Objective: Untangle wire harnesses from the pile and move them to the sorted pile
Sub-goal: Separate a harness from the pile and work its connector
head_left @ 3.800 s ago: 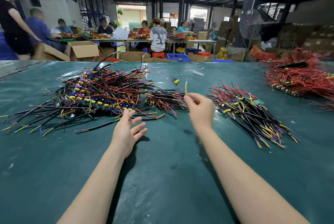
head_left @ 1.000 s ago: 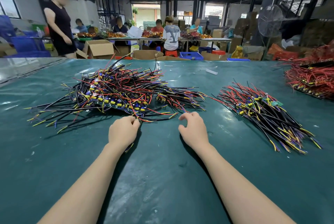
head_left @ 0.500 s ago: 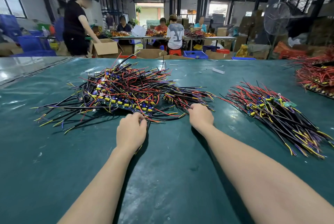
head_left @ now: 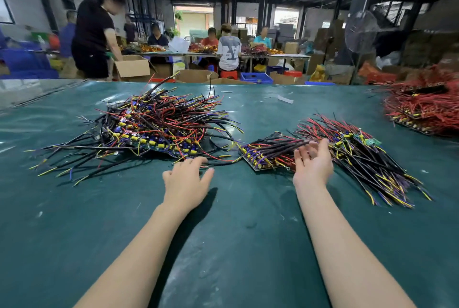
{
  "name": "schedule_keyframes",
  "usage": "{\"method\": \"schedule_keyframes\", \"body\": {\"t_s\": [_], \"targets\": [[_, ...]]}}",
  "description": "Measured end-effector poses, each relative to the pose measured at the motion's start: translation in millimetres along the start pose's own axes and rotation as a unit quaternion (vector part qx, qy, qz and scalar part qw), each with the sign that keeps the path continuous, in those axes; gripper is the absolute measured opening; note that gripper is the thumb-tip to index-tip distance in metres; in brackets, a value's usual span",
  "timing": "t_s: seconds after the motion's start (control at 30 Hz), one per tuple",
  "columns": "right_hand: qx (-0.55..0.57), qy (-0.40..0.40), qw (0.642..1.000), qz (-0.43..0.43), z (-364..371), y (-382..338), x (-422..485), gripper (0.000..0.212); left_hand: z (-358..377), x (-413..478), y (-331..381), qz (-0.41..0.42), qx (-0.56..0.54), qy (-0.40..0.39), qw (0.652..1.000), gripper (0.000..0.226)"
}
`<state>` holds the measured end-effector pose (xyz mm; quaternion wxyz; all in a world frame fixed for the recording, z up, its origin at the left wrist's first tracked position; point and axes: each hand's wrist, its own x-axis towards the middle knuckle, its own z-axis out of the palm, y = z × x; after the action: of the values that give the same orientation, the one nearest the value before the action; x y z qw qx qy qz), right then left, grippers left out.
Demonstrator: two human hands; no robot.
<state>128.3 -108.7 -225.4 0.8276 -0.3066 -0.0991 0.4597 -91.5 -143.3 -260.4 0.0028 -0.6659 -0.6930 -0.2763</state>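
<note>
- Freed wire harness (head_left: pixel 269 152): flat on the counter (head_left: pixel 223 245) between the two piles, just beside the left edge of the sorted pile (head_left: pixel 360 156); small board with yellow and blue parts at the near-left end, dark and red leads fanning away to the right.
- Likely handling: light; board end stiff, leads limp and springy, prone to snag on neighbours; soldered joints probably the weak spot, so no tugging on single wires.
- Best hold, by judgement: pinch across the board's edges, or gather the leads close to the board; lift clear, not drag.
- Right hand (head_left: pixel 313 162): beside the harness's lead ends, palm turned up, fingers (head_left: pixel 299 158) straight and spread, gripping nothing; blurred, so contact with the leads unclear.
- Left hand (head_left: pixel 186 177): palm down on the counter at the near edge of the tangled pile (head_left: pixel 159 129), fingers (head_left: pixel 195 161) extended over a stray red wire, nothing pinched.
- Tangled pile: thickly knotted, many harnesses left to free.
- Farther right: separate heap of red wires (head_left: pixel 422 111), well apart.
</note>
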Motion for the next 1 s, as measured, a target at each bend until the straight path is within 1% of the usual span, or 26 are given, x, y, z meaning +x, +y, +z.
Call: {"method": "schedule_keyframes", "body": {"t_s": [0.03,0.07,0.1,0.13,0.17,0.2,0.23,0.27,0.3,0.33,0.37,0.43,0.47,0.5,0.57,0.6,0.63,0.67,0.73,0.8,0.83,0.9,0.93,0.97,1.0], "targets": [[-0.017,-0.009,1.000,-0.007,0,3,-3,0.022,-2,-2,4,0.009,-0.021,0.011,1.000,0.034],[-0.036,-0.025,0.999,-0.019,2,6,-6,0.024,-3,-3,8,0.016,-0.063,0.021,0.998,0.030],[-0.046,-0.046,0.998,-0.027,5,9,-10,0.028,-4,-2,14,0.006,-0.135,0.020,0.991,0.024],[-0.047,-0.071,0.996,-0.020,10,10,-13,0.031,-4,1,22,-0.028,-0.234,-0.002,0.972,0.019],[-0.040,-0.095,0.995,-0.005,13,11,-17,0.032,-6,3,32,-0.075,-0.348,-0.049,0.933,0.014],[-0.034,-0.116,0.993,0.013,15,12,-18,0.033,-8,6,45,-0.126,-0.456,-0.103,0.875,0.011],[-0.030,-0.132,0.990,0.034,15,12,-19,0.031,-7,9,59,-0.178,-0.538,-0.161,0.808,0.010],[-0.038,-0.140,0.988,0.058,14,12,-18,0.028,-4,14,72,-0.227,-0.583,-0.203,0.753,0.010],[-0.056,-0.140,0.985,0.081,11,11,-17,0.023,-2,18,84,-0.264,-0.602,-0.226,0.719,0.019],[-0.081,-0.128,0.984,0.096,7,12,-15,0.021,0,23,94,-0.299,-0.611,-0.234,0.694,0.030],[-0.111,-0.106,0.983,0.099,3,14,-12,0.019,-1,27,102,-0.326,-0.623,-0.235,0.671,0.033],[-0.185,-0.062,0.978,0.074,-2,21,-8,0.015,1,36,113,-0.359,-0.638,-0.233,0.640,0.015],[-0.239,-0.055,0.968,0.052,-4,24,-7,0.015,1,39,116,-0.380,-0.636,-0.225,0.633,0.019],[-0.305,-0.064,0.950,0.023,-5,28,-6,0.017,2,42,117,-0.395,-0.631,-0.224,0.629,0.024],[-0.417,-0.111,0.902,-0.034,-7,35,-3,0.025,2,47,116,-0.406,-0.621,-0.228,0.630,0.023],[-0.445,-0.127,0.885,-0.047,-7,35,-2,0.026,3,49,115,-0.408,-0.615,-0.237,0.632,0.021],[-0.454,-0.134,0.879,-0.053,-6,34,-2,0.023,2,49,115,-0.406,-0.607,-0.251,0.635,0.020],[-0.450,-0.134,0.881,-0.057,-5,33,-3,0.021,4,49,114,-0.400,-0.596,-0.260,0.646,0.019],[-0.410,-0.139,0.900,-0.044,-4,27,-5,0.022,7,49,119,-0.387,-0.586,-0.260,0.663,0.012],[-0.355,-0.201,0.913,-0.008,-5,20,-11,0.026,9,47,127,-0.369,-0.605,-0.223,0.669,0.005],[-0.342,-0.249,0.906,0.017,-6,17,-15,0.031,13,47,126,-0.363,-0.622,-0.195,0.666,0.007],[-0.354,-0.326,0.875,0.062,-6,13,-20,0.041,16,47,118,-0.365,-0.667,-0.141,0.634,0.009],[-0.372,-0.335,0.863,0.068,-6,13,-21,0.043,16,44,111,-0.361,-0.684,-0.125,0.622,0.014],[-0.384,-0.324,0.863,0.060,-4,13,-21,0.044,16,42,103,-0.357,-0.693,-0.115,0.616,0.015],[-0.391,-0.294,0.871,0.032,-2,14,-20,0.042,15,38,95,-0.350,-0.697,-0.112,0.615,0.013]]}}
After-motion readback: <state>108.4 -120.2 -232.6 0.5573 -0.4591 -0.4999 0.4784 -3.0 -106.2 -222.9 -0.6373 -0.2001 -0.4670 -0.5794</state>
